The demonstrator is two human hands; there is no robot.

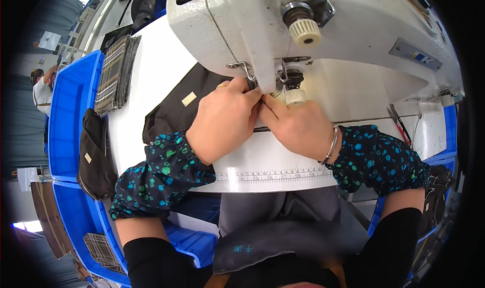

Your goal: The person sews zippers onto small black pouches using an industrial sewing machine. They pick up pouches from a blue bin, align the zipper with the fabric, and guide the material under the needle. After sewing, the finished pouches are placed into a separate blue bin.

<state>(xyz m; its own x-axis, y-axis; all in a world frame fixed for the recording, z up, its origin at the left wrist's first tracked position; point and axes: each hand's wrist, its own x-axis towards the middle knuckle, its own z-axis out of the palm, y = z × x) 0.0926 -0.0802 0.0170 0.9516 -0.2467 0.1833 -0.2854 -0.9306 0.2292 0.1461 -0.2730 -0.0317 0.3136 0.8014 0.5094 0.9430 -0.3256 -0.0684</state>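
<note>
A white industrial sewing machine (227, 20) stands over a white table top (273, 159) with a ruler strip (268, 176) along its front. Beneath its presser area lies dark fabric (169, 111) with a small cream label (189, 99). My left hand (225, 116) has its fingers curled on the fabric at the needle area. My right hand (298, 126), wearing a silver bangle, pinches the fabric edge beside it. Both sets of fingertips meet just below the machine head, where they partly hide the fabric and needle.
Blue bins (60, 121) line the left, near stacked plaid fabric (113, 76) and a dark labelled piece (93, 151). Red-handled scissors (399, 124) lie right of my right hand. More dark pieces (439, 197) sit at lower right. Another person (43, 88) works at far left.
</note>
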